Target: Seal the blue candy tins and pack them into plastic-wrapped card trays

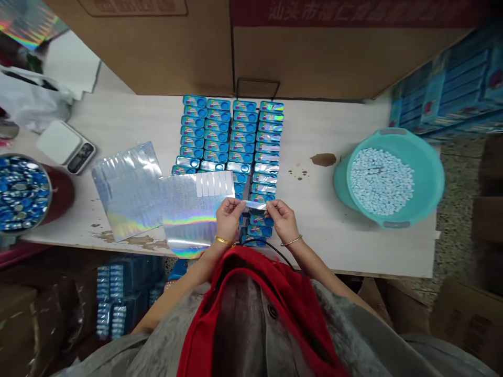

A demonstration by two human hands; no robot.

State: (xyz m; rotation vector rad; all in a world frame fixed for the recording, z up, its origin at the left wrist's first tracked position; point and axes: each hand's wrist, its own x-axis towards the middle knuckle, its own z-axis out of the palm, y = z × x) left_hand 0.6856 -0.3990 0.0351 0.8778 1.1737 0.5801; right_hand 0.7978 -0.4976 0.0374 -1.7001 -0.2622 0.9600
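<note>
Left hand (230, 217) and right hand (283, 220), pinched closed, hold 1 shiny strip (256, 205) by its ends; 4 columns of blue tins (217, 136) lie beneath (teal tub (428, 170) at right).

A pale worktable (318, 225), its surface marked with brown worn patches (323, 159), spans the room under even light, with large cardboard boxes (306, 63) standing along its far side. Speckled grey floor (458, 209) shows to the right, where more brown cartons (467, 319) sit near; the space at near left, below the table's edge, is dim.
</note>
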